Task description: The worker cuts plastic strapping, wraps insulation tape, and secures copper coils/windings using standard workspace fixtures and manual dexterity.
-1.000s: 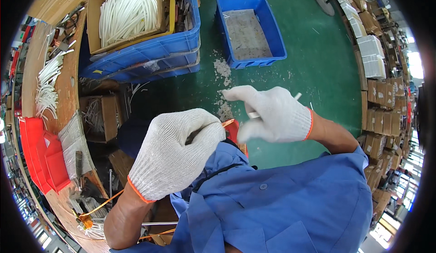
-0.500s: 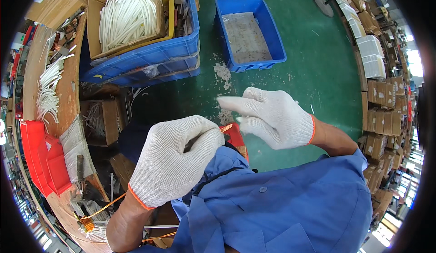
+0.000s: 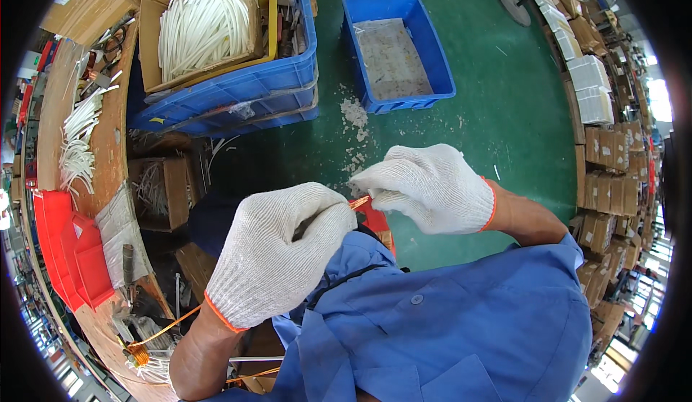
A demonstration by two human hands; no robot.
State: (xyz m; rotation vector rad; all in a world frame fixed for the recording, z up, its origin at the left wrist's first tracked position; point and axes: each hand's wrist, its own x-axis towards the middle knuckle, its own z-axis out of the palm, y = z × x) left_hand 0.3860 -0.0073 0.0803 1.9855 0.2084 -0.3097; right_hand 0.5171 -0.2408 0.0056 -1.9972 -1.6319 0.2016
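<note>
My left hand (image 3: 285, 250), in a white knit glove with an orange cuff, is closed in a pinch. A short bundle of copper-coloured wire (image 3: 359, 202) sticks out from between its thumb and forefinger. Just to the right, my gloved right hand (image 3: 432, 189) has its fingers pressed together beside the wire tip. Whatever those fingers hold, if anything, is hidden. Orange-copper wire (image 3: 171, 325) runs behind my left wrist toward a wound copper coil (image 3: 138, 356) on the bench. Below the fingertips, partly covered, is a red object (image 3: 375, 222).
Red bins (image 3: 72, 250) and white tubing pieces (image 3: 78, 142) lie on the wooden bench (image 3: 108, 149) at left. A carton of white tubes (image 3: 205, 31) sits on stacked blue crates (image 3: 238, 88). Another blue crate (image 3: 400, 104) stands on the green floor. Cartons (image 3: 604, 146) line the right.
My right hand's extended fingers have curled in and come together near the wire tip. My left hand keeps its pinch, almost unmoved.
</note>
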